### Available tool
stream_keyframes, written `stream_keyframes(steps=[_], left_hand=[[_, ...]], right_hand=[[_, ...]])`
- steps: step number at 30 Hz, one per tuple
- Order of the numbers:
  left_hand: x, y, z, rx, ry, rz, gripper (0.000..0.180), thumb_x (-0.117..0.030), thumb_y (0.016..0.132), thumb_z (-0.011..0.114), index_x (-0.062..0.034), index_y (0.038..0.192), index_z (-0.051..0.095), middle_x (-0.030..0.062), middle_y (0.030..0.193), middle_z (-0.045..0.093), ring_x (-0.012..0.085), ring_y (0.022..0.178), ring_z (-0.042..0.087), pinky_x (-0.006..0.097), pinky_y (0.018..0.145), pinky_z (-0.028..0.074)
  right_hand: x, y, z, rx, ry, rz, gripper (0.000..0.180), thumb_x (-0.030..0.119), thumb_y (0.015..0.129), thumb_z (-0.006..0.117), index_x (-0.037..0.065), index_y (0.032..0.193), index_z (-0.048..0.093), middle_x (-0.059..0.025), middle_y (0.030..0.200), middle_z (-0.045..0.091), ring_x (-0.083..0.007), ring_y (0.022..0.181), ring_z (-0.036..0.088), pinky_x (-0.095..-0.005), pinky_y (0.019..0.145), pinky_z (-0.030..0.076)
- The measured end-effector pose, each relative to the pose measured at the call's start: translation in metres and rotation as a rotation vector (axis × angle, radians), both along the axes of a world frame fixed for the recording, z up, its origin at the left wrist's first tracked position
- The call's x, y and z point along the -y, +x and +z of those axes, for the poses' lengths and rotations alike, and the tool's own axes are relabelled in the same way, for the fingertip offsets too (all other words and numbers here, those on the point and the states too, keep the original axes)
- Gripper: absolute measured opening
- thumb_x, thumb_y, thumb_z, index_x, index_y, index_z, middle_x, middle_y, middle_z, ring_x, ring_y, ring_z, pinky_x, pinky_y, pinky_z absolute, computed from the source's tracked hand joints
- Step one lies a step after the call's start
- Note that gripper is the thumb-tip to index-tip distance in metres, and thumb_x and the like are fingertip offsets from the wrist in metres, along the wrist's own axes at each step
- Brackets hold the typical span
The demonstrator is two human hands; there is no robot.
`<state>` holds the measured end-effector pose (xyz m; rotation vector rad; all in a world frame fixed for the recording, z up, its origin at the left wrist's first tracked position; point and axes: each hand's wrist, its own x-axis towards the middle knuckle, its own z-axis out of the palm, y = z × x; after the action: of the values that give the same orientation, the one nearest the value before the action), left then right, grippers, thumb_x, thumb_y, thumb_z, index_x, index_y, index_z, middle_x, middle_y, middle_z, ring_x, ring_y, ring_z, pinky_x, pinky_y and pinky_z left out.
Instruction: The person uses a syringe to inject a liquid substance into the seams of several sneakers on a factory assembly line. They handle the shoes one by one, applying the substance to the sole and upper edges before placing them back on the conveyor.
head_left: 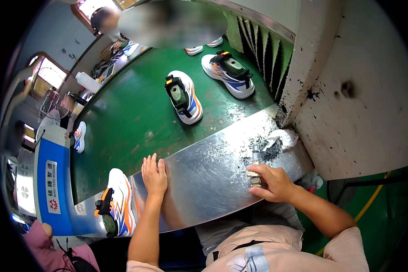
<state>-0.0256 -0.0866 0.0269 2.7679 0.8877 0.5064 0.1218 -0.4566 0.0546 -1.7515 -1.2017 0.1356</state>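
Observation:
My left hand (154,176) lies flat on the shiny metal ledge (199,181), fingers stretched out and holding nothing. In my right hand (274,183), thumb and fingers close around a slim, pale cylindrical tool (255,156); its exact kind is unclear. Beyond its tip, a crumpled white cloth (283,138) rests on the ledge beside black smears. Left of my left forearm stands a white, orange and blue sneaker (121,199) with a green last inside. Two similar lasted shoes, a middle sneaker (186,97) and a right-hand sneaker (229,75), sit on the green belt.
The green conveyor belt (127,113) stretches away from the ledge. Green strip curtains (263,50) hang at a pale machine housing (362,90) on the right. Another sneaker (80,137) is near the blue panel (54,181). A person in pink (63,249) is at lower left.

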Motion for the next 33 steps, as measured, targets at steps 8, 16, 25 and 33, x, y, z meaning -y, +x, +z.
stream_keyframes(steps=[8,16,25,33], left_hand=[[0.000,0.009,0.007,-0.075,0.059,0.009,0.051,-0.041,0.094,0.048,-0.0058,0.131,0.053,0.0239,0.141,0.044,0.0401,0.136,0.034,0.047,0.112,0.024],[0.002,0.005,0.000,0.036,-0.037,0.104,0.055,-0.043,0.094,0.049,-0.0065,0.135,0.050,0.0249,0.144,0.040,0.0375,0.139,0.030,0.046,0.114,0.022],[0.003,0.010,0.001,-0.016,-0.052,0.117,0.056,-0.046,0.094,0.048,-0.0069,0.134,0.051,0.0234,0.144,0.041,0.0361,0.139,0.031,0.046,0.114,0.021],[0.007,0.004,0.004,-0.025,-0.040,0.119,0.057,-0.045,0.094,0.048,-0.0053,0.134,0.051,0.0244,0.143,0.041,0.0373,0.138,0.031,0.045,0.115,0.022]], right_hand=[[0.000,-0.007,-0.009,-0.099,-0.011,-0.037,0.051,0.024,0.076,0.077,0.006,0.118,0.056,-0.0077,0.080,0.060,-0.0177,0.056,0.055,-0.0287,0.051,0.045],[-0.002,-0.011,-0.011,-0.237,-0.017,-0.034,0.049,0.018,0.079,0.075,0.002,0.120,0.051,-0.0026,0.080,0.057,-0.0083,0.062,0.049,-0.0231,0.054,0.041],[0.001,-0.005,-0.021,-0.206,0.014,-0.041,0.047,0.015,0.079,0.074,0.003,0.119,0.053,-0.0007,0.082,0.054,-0.0068,0.062,0.044,-0.0217,0.053,0.036],[0.000,-0.010,-0.016,-0.247,0.026,-0.039,0.048,0.013,0.080,0.072,0.002,0.122,0.052,-0.0018,0.087,0.056,-0.0072,0.065,0.047,-0.0214,0.055,0.039]])
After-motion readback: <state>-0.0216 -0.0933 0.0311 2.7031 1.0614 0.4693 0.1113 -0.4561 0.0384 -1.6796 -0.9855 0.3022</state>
